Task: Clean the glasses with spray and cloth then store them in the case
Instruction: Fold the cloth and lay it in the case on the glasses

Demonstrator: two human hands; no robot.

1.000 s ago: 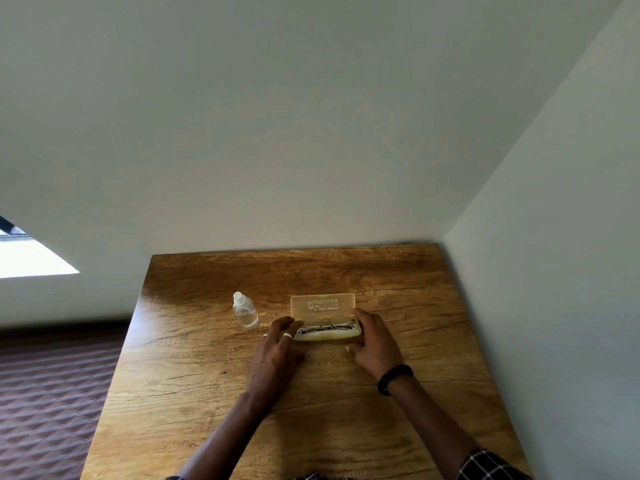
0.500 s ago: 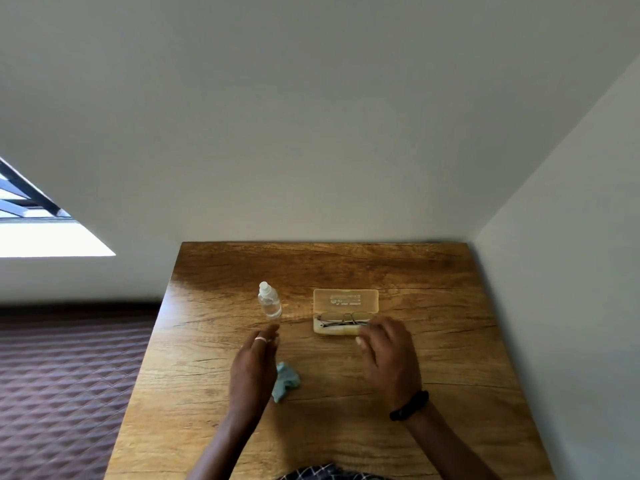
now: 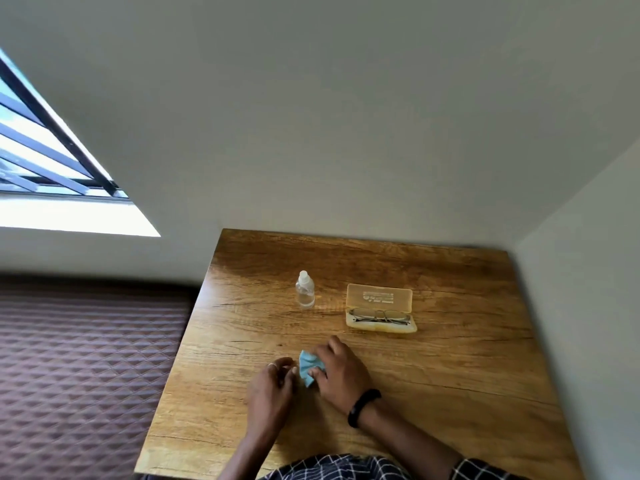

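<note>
The cloth [image 3: 306, 367] is a small, light-blue, soft thing that lies crumpled on the desk [image 3: 457, 375] near us, between our two hands. We judge it nearly weightless and limp: it will fold and slide wherever it is pulled, so it is best taken by a pinch at an edge or corner and then spread over the fingers. The glasses [image 3: 379, 315] lie folded in the tray of the open case [image 3: 381, 328], farther off and to the right, with the clear lid standing up behind them. They look thin-framed and fragile. We would lift them by the bridge or a temple, never by the lenses, and hold them lightly so the wire does not bend. The spray bottle [image 3: 305, 292] stands upright to the left of the case, well apart from it. It is small, clear and probably light and smooth, so it should be taken around its body. Our right grip [image 3: 341, 372] is curled over the right side of the cloth, thumb and fingers pinching it against the desk. Our left grip [image 3: 273, 382] is loosely half-curled just beside the cloth's left edge and holds nothing we can see. Whether its fingertips touch the cloth we cannot tell.
</note>
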